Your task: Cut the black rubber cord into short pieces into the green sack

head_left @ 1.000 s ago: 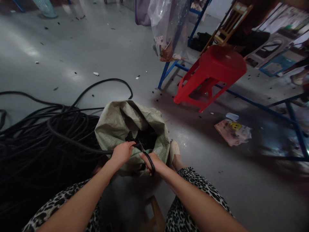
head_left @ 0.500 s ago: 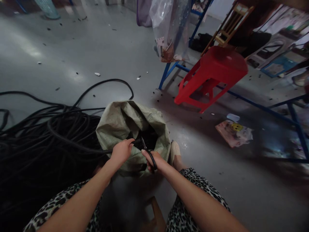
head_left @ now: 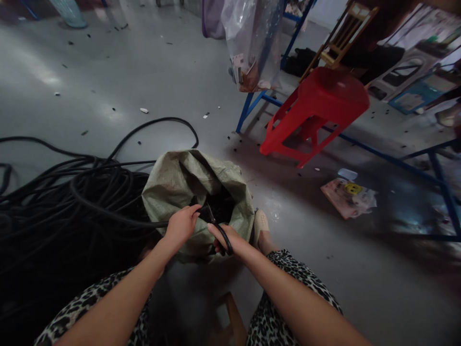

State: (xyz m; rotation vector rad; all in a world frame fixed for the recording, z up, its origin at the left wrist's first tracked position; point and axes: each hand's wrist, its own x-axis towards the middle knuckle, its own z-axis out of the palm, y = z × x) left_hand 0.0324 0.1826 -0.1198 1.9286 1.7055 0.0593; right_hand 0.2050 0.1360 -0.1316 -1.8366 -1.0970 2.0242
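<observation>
My left hand [head_left: 182,223] is closed around a black rubber strip or hose [head_left: 144,223], whose end pokes out past my fingertips over the mouth of a greenish woven sack [head_left: 169,185]. Black scissors [head_left: 226,239] are gripped in my right hand [head_left: 230,235], with the blades at the strip's end. Whether the blades touch the strip I cannot tell. Inside the sack lie dark pieces [head_left: 221,206], too dim to make out singly. A large tangle of the same black strip [head_left: 97,192] is heaped on the floor left of the sack.
Right of the sack, a red plastic stool [head_left: 324,105] leans against a blue metal frame [head_left: 248,110]. A clear plastic bag [head_left: 248,48] hangs there. Printed packaging [head_left: 349,197] lies on the floor. A wooden piece [head_left: 234,319] stands between my legs, and small scraps dot the floor.
My right hand and the scissors have shifted slightly left, bringing the blades closer to the strip's end. My left hand keeps its hold in nearly the same place.
</observation>
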